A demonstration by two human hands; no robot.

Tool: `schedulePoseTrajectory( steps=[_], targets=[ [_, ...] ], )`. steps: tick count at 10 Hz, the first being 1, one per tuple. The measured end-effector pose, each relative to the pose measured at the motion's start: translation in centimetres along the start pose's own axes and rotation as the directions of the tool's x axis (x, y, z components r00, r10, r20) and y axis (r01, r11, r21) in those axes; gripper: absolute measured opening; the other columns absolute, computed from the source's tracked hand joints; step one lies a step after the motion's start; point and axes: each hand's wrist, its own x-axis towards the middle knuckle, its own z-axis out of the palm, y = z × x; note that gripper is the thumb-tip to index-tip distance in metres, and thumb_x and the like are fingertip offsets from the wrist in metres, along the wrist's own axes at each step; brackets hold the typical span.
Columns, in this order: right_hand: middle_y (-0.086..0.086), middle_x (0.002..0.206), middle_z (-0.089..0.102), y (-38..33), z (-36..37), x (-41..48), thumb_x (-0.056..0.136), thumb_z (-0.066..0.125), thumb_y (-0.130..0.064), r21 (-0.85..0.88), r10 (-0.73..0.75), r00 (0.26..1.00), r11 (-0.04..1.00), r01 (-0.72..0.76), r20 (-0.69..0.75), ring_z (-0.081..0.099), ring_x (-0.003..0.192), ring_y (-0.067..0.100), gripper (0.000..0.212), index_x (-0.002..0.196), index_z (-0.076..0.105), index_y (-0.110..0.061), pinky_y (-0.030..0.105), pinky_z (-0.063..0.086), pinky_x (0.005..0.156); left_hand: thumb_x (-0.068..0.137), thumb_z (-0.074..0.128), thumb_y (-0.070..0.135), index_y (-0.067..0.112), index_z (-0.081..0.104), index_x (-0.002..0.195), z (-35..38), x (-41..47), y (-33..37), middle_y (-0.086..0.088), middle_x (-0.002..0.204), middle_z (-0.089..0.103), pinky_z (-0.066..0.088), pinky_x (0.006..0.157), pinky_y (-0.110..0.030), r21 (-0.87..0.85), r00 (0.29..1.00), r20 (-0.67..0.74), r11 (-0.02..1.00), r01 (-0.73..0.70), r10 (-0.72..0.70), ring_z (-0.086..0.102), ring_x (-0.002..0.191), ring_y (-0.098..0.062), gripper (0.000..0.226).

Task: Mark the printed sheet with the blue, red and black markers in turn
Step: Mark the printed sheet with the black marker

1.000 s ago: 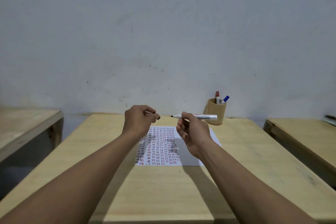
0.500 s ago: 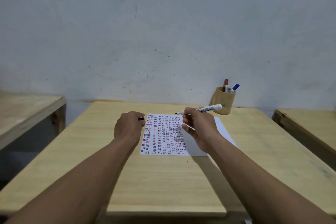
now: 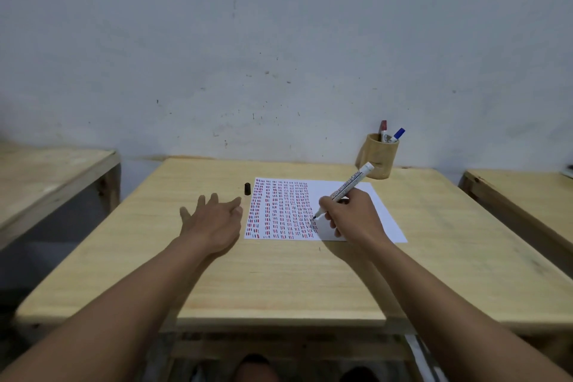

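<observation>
The printed sheet (image 3: 369, 195) lies on the wooden table (image 3: 279, 276), its left part covered with rows of red and blue dashes. My right hand (image 3: 353, 217) grips the uncapped black marker (image 3: 347, 189), tip down on the sheet near the lower rows. The marker's black cap (image 3: 247, 188) stands on the table just left of the sheet's top corner. My left hand (image 3: 214, 220) hovers flat and open, fingers spread, left of the sheet and a little below the cap. The red marker (image 3: 384, 129) and blue marker (image 3: 397, 135) stand in the wooden cup (image 3: 376, 158).
The cup sits at the table's far right, close to the wall. Another wooden table (image 3: 46, 177) stands to the left and a third (image 3: 527, 195) to the right, with gaps between. My feet show under the near edge.
My left hand set the black cap down beside the sheet and opened. My right hand turned the marker from level to tip down on the paper. The view tilted downward.
</observation>
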Motion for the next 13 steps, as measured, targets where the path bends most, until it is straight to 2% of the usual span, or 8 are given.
schedulePoseTrajectory(
  steps=[1, 2, 3, 4, 6, 11, 12, 13],
  targets=[
    [-0.003, 0.060, 0.070, 0.94, 0.23, -0.78, 0.082, 0.068, -0.026, -0.090, 0.000, 0.999, 0.996, -0.004, -0.039, 0.060, 0.043, 0.001, 0.021, 0.079, 0.068, -0.006, 0.022, 0.048, 0.050, 0.103, 0.012, 0.046, 0.043, 0.014, 0.157, 0.69, -0.37, -0.43, -0.009, 0.169, 0.005, -0.004, 0.121, -0.060, 0.072, 1.000, 0.016, 0.997, -0.025, 0.024, -0.003, 0.155, -0.032, 0.054],
    [-0.007, 0.057, 0.069, 1.30, 0.26, -1.20, 0.082, 0.067, -0.026, -0.124, -0.005, 0.997, 0.992, -0.004, -0.073, 0.060, 0.044, -0.001, 0.024, 0.078, 0.069, -0.002, 0.012, 0.037, 0.041, 0.103, 0.012, 0.046, 0.043, 0.012, 0.157, 0.77, -0.46, -0.42, -0.009, 0.169, 0.004, -0.004, 0.121, -0.059, 0.083, 1.000, 0.006, 0.996, -0.029, 0.028, -0.003, 0.155, -0.032, 0.055],
    [0.000, 0.063, 0.073, 1.27, 0.32, -1.31, 0.081, 0.068, -0.026, -0.157, -0.024, 0.997, 0.987, 0.012, -0.073, 0.069, 0.060, 0.015, 0.029, 0.080, 0.068, 0.002, 0.024, 0.043, 0.049, 0.103, 0.012, 0.047, 0.043, 0.013, 0.157, 0.83, -0.48, -0.44, -0.009, 0.169, 0.005, -0.003, 0.122, -0.059, 0.096, 1.000, 0.000, 0.995, -0.030, 0.030, -0.002, 0.155, -0.031, 0.054],
    [0.007, 0.069, 0.075, 1.42, 0.49, -1.37, 0.080, 0.067, -0.028, -0.183, -0.046, 0.997, 0.983, 0.033, -0.067, 0.071, 0.071, 0.025, 0.032, 0.079, 0.067, 0.004, 0.029, 0.045, 0.054, 0.103, 0.012, 0.047, 0.043, 0.013, 0.157, 0.83, -0.51, -0.41, -0.009, 0.169, 0.006, -0.002, 0.122, -0.058, 0.103, 1.000, -0.002, 0.994, -0.027, 0.028, -0.002, 0.156, -0.031, 0.054],
    [-0.002, 0.064, 0.074, 1.50, 0.36, -1.32, 0.081, 0.065, -0.026, -0.195, -0.033, 0.992, 0.981, 0.009, -0.124, 0.072, 0.069, 0.018, 0.030, 0.078, 0.070, 0.004, 0.026, 0.046, 0.053, 0.103, 0.012, 0.047, 0.044, 0.011, 0.157, 0.81, -0.67, -0.44, -0.008, 0.169, 0.005, -0.003, 0.122, -0.058, 0.104, 1.000, 0.007, 0.994, -0.023, 0.022, -0.003, 0.156, -0.031, 0.054],
    [0.010, 0.068, 0.075, 1.81, 0.58, -1.08, 0.081, 0.065, -0.025, -0.196, -0.030, 0.995, 0.981, 0.012, -0.093, 0.071, 0.069, 0.027, 0.033, 0.076, 0.067, 0.007, 0.028, 0.047, 0.054, 0.103, 0.012, 0.047, 0.044, 0.011, 0.157, 0.64, -0.82, -0.40, -0.008, 0.169, 0.004, -0.004, 0.122, -0.057, 0.105, 0.999, 0.015, 0.994, -0.029, 0.028, -0.004, 0.156, -0.031, 0.054],
    [0.011, 0.069, 0.075, 1.67, 0.50, -1.15, 0.081, 0.065, -0.023, -0.195, -0.021, 0.996, 0.981, 0.003, -0.086, 0.064, 0.058, 0.024, 0.032, 0.075, 0.065, 0.008, 0.028, 0.044, 0.052, 0.103, 0.012, 0.047, 0.044, 0.011, 0.157, 0.59, -0.83, -0.36, -0.008, 0.169, 0.004, -0.004, 0.122, -0.057, 0.107, 1.000, 0.011, 0.994, -0.028, 0.026, -0.004, 0.156, -0.030, 0.054],
    [0.009, 0.068, 0.074, 1.51, 0.40, -1.26, 0.081, 0.066, -0.021, -0.192, -0.016, 0.997, 0.981, 0.001, -0.075, 0.057, 0.055, 0.016, 0.027, 0.070, 0.063, 0.003, 0.028, 0.041, 0.050, 0.103, 0.012, 0.047, 0.043, 0.012, 0.157, 0.61, -0.81, -0.35, -0.008, 0.169, 0.005, -0.003, 0.122, -0.057, 0.109, 1.000, 0.013, 0.994, -0.029, 0.028, -0.003, 0.156, -0.031, 0.054]
  ],
)
